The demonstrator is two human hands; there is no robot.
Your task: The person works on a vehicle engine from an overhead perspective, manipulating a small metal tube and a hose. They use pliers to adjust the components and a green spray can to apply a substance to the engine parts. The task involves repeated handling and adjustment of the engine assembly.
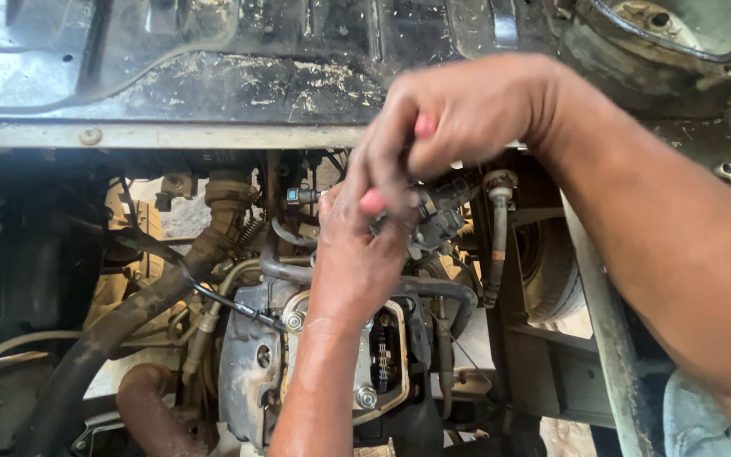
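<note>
The red-handled tool (372, 200) shows only as two small patches of pinkish red: one low, peeking out between the fingers, and one higher up (425, 127), near the knuckles. The rest of it is covered, so its shaft and tip cannot be made out. It stands roughly upright with a slight lean, above the upper middle of the engine opening. Just beside its lower end sits the grey connector block (438, 218), dark and ribbed (grimy, like all around it), lying tilted and joined to a thin hose running down.
</note>
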